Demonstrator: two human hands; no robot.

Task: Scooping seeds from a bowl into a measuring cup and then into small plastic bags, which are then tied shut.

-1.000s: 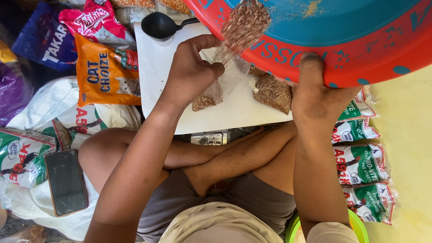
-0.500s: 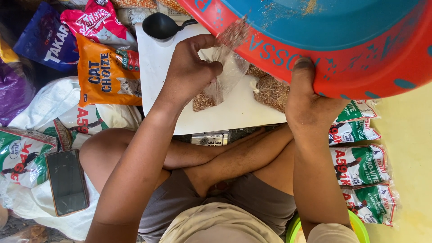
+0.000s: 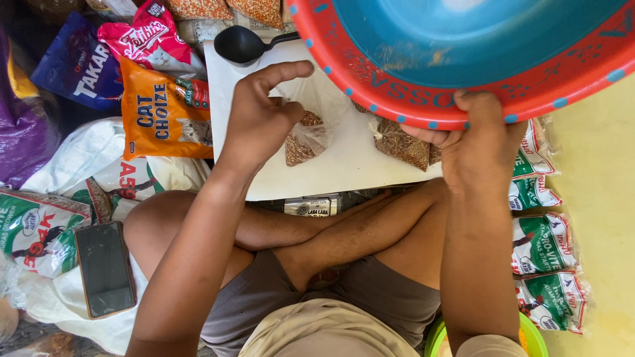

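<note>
Here the left hand [image 3: 261, 122] pinches a clear bag [image 3: 311, 129] open while right-hand fingers [image 3: 479, 142] grip the tilted basin [image 3: 463, 66], likely needing steady pouring.

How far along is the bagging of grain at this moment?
Done: one filled bag lies on the white board. In hand: the left hand holds open a clear bag partly filled with brown grain, while the right hand tilts the basin above it. Left: filling and closing this bag.
</note>
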